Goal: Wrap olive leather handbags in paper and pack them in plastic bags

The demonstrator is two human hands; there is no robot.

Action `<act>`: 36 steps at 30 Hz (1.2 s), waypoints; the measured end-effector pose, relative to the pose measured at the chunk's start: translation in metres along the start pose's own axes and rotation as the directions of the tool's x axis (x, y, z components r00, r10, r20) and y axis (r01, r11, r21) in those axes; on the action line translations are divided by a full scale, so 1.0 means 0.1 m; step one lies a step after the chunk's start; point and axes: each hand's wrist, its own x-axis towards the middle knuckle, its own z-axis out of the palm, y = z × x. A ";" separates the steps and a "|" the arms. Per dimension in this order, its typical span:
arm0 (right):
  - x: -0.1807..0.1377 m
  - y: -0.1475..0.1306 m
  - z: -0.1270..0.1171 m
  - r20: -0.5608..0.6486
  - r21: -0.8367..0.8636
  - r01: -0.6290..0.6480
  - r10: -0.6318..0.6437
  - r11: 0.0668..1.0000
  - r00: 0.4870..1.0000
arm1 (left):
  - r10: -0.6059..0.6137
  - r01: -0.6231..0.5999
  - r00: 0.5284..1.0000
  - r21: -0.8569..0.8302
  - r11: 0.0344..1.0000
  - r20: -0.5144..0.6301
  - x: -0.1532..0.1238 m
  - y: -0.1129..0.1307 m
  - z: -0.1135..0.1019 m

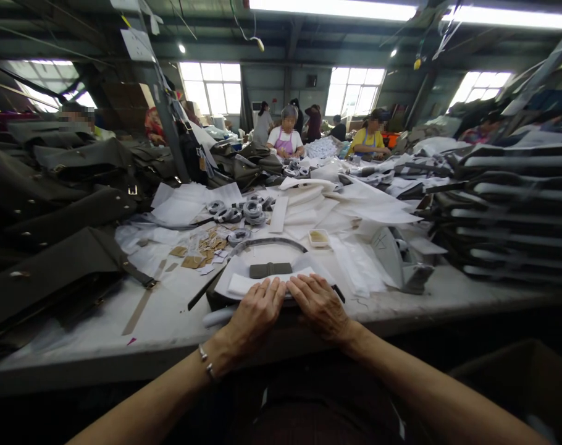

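Note:
At the front edge of the table lies a dark olive bag point(217, 300), partly covered by a folded white wrapping sheet point(241, 285). My left hand point(259, 307) and my right hand point(318, 305) meet side by side on the sheet's near edge. Fingers of both hands are held together and bent over that edge; the thumbs are hidden. A small olive strap piece with a loop point(270, 269) rests just beyond my fingertips. Behind it, a dark handle strap point(267, 241) arches over white paper. A silver bangle circles my left wrist.
Dark bags point(58, 266) are heaped at the left, and wrapped bags point(507, 216) are stacked at the right. A tape dispenser point(404, 259), clear plastic bags point(359, 262), strap rolls point(253, 212) and brown tags point(207, 247) lie on the table point(170, 315). Several people work farther back.

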 end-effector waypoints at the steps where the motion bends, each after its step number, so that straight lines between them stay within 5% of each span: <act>1: 0.03 0.03 0.00 -0.001 0.014 0.022 -0.022 1.000 1.000 | -0.012 0.012 1.000 -0.009 1.000 0.003 0.00 0.00 0.00; 7: 0.11 0.04 0.01 0.015 0.078 0.055 -0.056 0.995 0.998 | -0.121 0.134 0.985 0.102 0.986 -0.125 -0.06 0.11 0.18; 12: 0.19 -0.07 -0.13 0.166 0.100 -0.062 0.045 0.993 0.985 | -0.094 0.116 0.964 0.074 0.991 -0.250 -0.11 0.11 0.26; 17: 0.42 0.53 -0.34 0.255 0.358 -0.321 0.239 0.877 0.937 | -0.168 0.167 0.934 -0.033 0.985 -0.317 -0.16 0.14 0.29; 20: 0.50 1.16 -0.19 0.232 0.150 -0.463 0.424 0.873 0.875 | -0.219 0.197 0.902 -0.097 0.976 -0.371 -0.17 0.18 0.33; 22: 0.51 1.50 0.03 0.319 -0.050 -0.499 0.487 0.865 0.813 | -0.242 0.206 0.893 -0.132 0.969 -0.380 -0.18 0.20 0.35; 26: 0.46 1.85 0.49 0.458 -0.232 -0.523 0.567 0.820 0.685 | -0.275 0.222 0.894 -0.185 0.957 -0.355 -0.19 0.20 0.36; 31: 0.40 1.91 0.81 0.475 -0.216 -0.546 0.576 0.809 0.666 | -0.241 0.194 0.897 -0.160 0.968 -0.372 -0.20 0.15 0.36; 36: 0.35 1.94 0.67 0.388 -0.140 -0.597 0.598 0.790 0.701 | -0.247 0.193 0.901 -0.181 0.964 -0.356 -0.20 0.15 0.37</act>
